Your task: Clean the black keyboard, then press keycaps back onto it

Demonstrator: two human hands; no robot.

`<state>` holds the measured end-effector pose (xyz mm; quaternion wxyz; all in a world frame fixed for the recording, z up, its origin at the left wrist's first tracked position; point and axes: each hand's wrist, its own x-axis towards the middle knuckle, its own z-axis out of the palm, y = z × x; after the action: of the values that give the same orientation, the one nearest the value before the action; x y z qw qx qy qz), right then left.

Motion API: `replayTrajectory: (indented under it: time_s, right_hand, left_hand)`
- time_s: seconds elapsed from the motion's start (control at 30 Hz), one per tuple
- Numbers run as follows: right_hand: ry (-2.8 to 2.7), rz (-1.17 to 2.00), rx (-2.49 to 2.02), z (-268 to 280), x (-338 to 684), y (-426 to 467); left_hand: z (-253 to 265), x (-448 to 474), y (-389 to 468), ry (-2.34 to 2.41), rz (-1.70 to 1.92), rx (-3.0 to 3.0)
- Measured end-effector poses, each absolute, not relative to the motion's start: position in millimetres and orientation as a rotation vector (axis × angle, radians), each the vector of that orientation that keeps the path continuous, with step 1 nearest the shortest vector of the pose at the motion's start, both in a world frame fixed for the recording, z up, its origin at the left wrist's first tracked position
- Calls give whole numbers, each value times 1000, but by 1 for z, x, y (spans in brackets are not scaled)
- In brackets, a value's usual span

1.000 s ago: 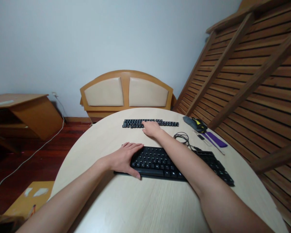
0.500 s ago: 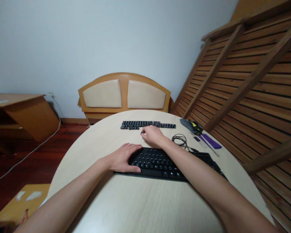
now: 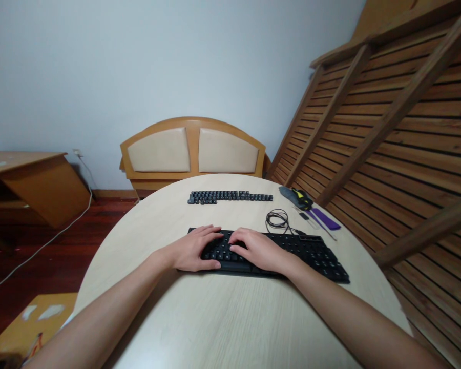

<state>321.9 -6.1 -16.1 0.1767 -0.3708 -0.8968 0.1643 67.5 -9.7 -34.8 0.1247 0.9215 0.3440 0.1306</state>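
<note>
A black keyboard lies on the round pale table, several of its key spots bare of caps toward the left and middle. My left hand rests flat over its left end, with the thumb along the front edge and the fingers spread toward the back. Just right of it, my right hand is over the middle keys. Its thumb and forefinger are pinched around a small dark keycap, mostly hidden by the fingers. Beyond the keyboard, loose black keycaps stand in rows.
A coiled black cable lies behind the keyboard. Toward the right edge are a grey and yellow-black item, a purple strip and thin tools. A slatted wooden frame leans beside the table; a headboard stands behind.
My right hand has come back from near the keycap rows to the keyboard, carrying the small keycap. My left hand stays on the keyboard's left end. The view has turned slightly right.
</note>
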Motion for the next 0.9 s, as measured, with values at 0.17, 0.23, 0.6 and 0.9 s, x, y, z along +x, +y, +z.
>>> replayTrajectory:
  time_s: [0.17,0.23,0.6,0.9]
  right_hand:
    - [-2529,422,-1043,-22,324,-14]
    - [-2530,411,-1061,-22,324,-16]
    - [-2557,330,-1169,-21,321,-26]
    - [-2541,191,-1200,-22,316,-29]
  left_hand:
    - [-36,69,-11,1014,367,2690]
    - [-36,69,-11,1017,369,2684]
    - [-33,70,-13,1028,343,2688]
    - [-34,70,-12,1028,343,2688]
